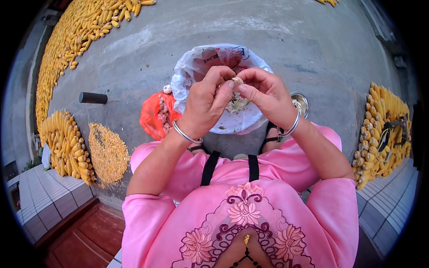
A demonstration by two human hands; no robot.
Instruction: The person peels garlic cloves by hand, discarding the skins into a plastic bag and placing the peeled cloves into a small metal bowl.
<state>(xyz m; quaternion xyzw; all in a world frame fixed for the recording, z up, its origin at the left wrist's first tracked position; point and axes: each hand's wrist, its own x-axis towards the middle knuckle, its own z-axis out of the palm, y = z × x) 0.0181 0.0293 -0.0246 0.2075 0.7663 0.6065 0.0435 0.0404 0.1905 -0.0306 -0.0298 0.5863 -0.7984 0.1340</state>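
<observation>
A pale garlic clove point(237, 80) is pinched between the fingertips of my left hand point(214, 93) and my right hand point(264, 93). Both hands are over a bin lined with a white plastic bag point(187, 67), where papery scraps point(236, 103) and green bits lie. To the left of the bin, a red plastic bag point(149, 115) holds garlic point(163, 114), with a white garlic bulb point(167, 88) close by. Partly hidden behind my right hand, a metal bowl point(304, 102) holds pale pieces, probably cloves.
A dark cylinder point(93, 97) lies on the concrete floor point(134, 67). Loose corn kernels point(109, 154) are spread at left, beside stacked corn cobs point(67, 147). More cobs point(382, 134) are stacked at right on a tiled ledge point(388, 201). A large heap of cobs point(80, 26) covers the upper left.
</observation>
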